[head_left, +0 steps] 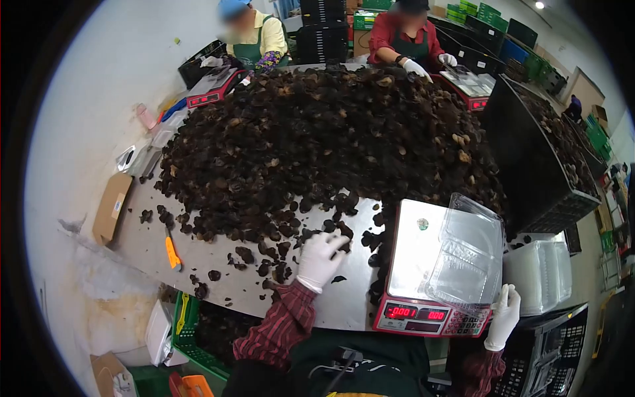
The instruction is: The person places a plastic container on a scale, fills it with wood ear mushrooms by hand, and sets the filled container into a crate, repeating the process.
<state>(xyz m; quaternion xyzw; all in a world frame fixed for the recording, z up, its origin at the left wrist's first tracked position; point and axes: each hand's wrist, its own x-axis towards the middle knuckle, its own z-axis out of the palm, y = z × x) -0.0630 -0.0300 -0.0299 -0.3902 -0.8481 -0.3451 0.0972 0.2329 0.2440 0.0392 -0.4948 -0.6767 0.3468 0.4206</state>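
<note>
My left hand (321,259), in a white glove, reaches over the metal table with its fingers curled round a few dark wood ear mushrooms (345,233). Beyond it rises a large heap of dried wood ear mushrooms (324,139). My right hand (505,319), also gloved, is beside the right edge of the red scale (417,248), fingers loosely apart and nothing visible in them. On the scale's plate lies an open clear plastic box (466,255), its lower corner close to my right hand. The display reads -0.001 and 0.00.
An orange-handled knife (172,253) lies left on the table (218,264). Stacked clear boxes (539,278) and a black crate (529,159) stand at right. A green crate (192,331) sits below left. Two people work across the heap beside scales (215,89).
</note>
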